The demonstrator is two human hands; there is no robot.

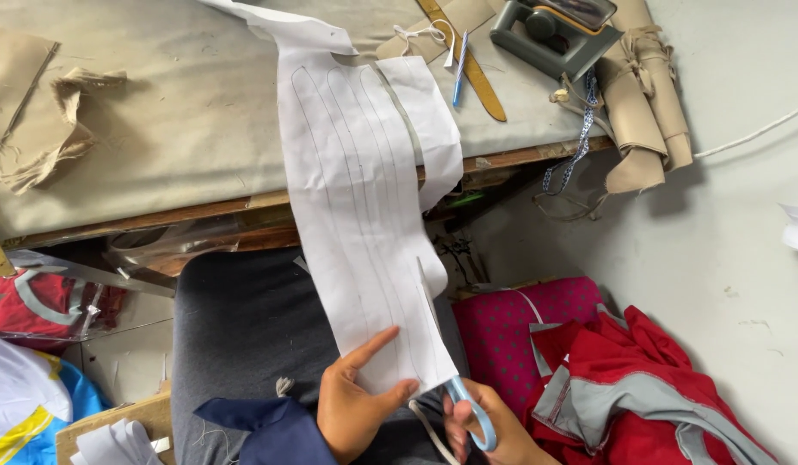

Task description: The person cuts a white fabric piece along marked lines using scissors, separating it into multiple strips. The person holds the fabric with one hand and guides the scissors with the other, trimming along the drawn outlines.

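A long white sheet of stiff paper or interfacing (364,215) with pencilled curved lines hangs from the table edge down over my lap. My left hand (356,405) pinches its lower end, thumb on top. My right hand (485,435) grips light blue-handled scissors (468,409), whose blades run up into a cut along the sheet's right side. A narrow strip (432,284) is partly separated there.
The cloth-covered worktable (184,112) carries beige fabric scraps (46,120), a wooden ruler (476,69), a blue pen (459,65), a grey iron (554,34) and rolled beige cloth (649,95). Red and grey garments (640,387) lie on the floor at right, bagged clothing (37,310) at left.
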